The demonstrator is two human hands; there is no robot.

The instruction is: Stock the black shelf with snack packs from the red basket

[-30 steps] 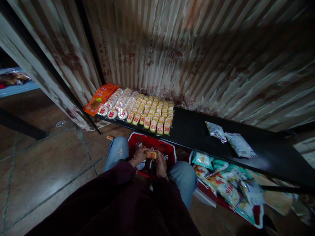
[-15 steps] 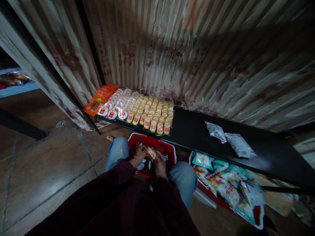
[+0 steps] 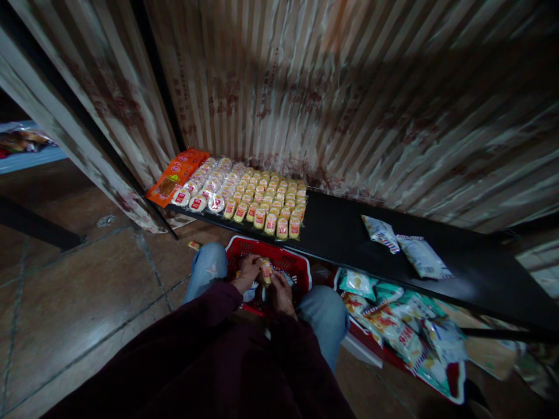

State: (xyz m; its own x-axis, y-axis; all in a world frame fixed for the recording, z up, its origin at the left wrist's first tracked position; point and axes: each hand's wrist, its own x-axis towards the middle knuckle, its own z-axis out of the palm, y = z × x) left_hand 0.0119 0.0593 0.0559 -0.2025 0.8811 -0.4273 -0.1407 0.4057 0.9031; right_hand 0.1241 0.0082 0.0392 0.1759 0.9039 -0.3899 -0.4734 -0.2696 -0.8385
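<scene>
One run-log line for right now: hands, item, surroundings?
left hand: holding small yellow packet | right hand: holding same packet | beneath: red basket | ahead: black shelf with packet rows, orange packets

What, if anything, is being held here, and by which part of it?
A small, yellow, oblong plastic-wrapped packet, held by its sides: the left hand near its upper left edge, the right hand near its lower right.

The held packet (image 3: pixel 266 271) (small, blurred) bears unreadable print.
</scene>
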